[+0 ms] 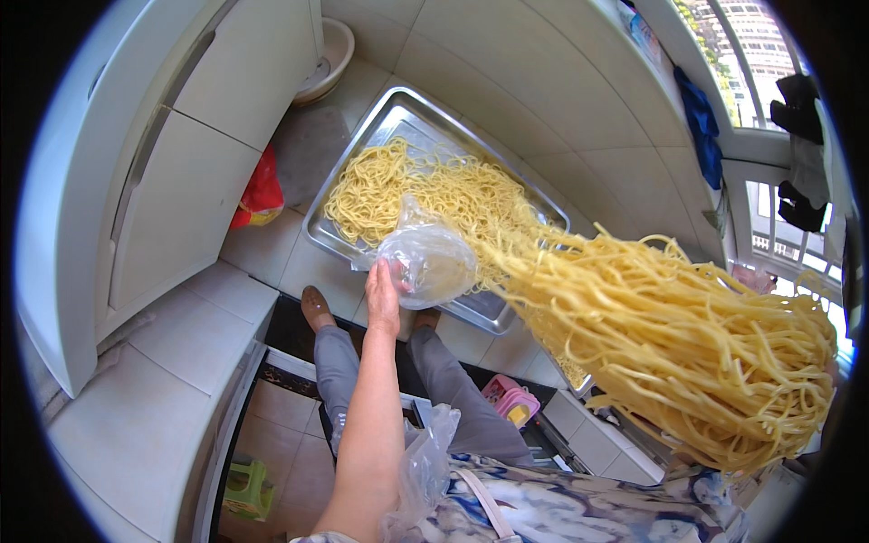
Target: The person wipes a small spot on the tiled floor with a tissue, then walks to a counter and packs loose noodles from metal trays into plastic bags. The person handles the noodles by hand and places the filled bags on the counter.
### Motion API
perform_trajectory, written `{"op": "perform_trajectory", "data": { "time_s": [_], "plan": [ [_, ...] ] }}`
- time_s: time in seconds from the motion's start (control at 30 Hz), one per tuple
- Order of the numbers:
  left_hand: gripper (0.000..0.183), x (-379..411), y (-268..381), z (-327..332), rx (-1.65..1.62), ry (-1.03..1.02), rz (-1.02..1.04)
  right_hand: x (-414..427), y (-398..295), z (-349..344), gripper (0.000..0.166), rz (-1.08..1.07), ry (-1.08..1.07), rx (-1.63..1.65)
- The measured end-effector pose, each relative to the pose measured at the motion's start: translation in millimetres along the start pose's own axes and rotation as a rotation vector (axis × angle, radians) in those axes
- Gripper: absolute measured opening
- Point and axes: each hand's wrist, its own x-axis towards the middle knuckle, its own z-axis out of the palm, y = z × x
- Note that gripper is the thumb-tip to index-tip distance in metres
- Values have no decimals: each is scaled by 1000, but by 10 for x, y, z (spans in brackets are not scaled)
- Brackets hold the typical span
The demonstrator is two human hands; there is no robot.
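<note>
My left hand (384, 292) is at the near edge of a large rectangular metal tray (499, 322), with its fingers at the side of a clear plastic bag (434, 268). The bag bulges open over the tray. Yellow noodles (366, 190) lie in a loose layer in the tray. A big bundle of lifted noodles (679, 326) stretches from the tray up to the right, close to the camera. My right hand is hidden behind the bundle or beyond the picture's edge. Another clear plastic bag (431, 448) hangs near my left forearm.
A second metal tray (582, 388) holding noodles is partly visible beneath the bundle. White cabinets (183, 210) stand left; a basin (336, 58) sits behind them. A red bag (261, 193), a pink container (510, 400) and a green plastic stool (248, 490) are lower down. A barred window is right.
</note>
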Motion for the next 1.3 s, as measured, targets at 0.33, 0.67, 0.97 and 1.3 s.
{"op": "perform_trajectory", "data": {
  "time_s": [0.33,0.67,0.97,1.3],
  "plan": [
    [42,41,-14,-65,151,18,34,-680,-1381,1748,44,-45,-178,893],
    [36,28,124,-42,774,73,293,-1657,-2649,3421,39,85,-587,1359],
    [21,-315,254,179,1283,11,813,-1631,-2901,4058,31,193,-987,1309],
    [23,-993,47,494,1059,6,692,-1366,-3133,4649,33,1466,-323,1901]
  ]
}}
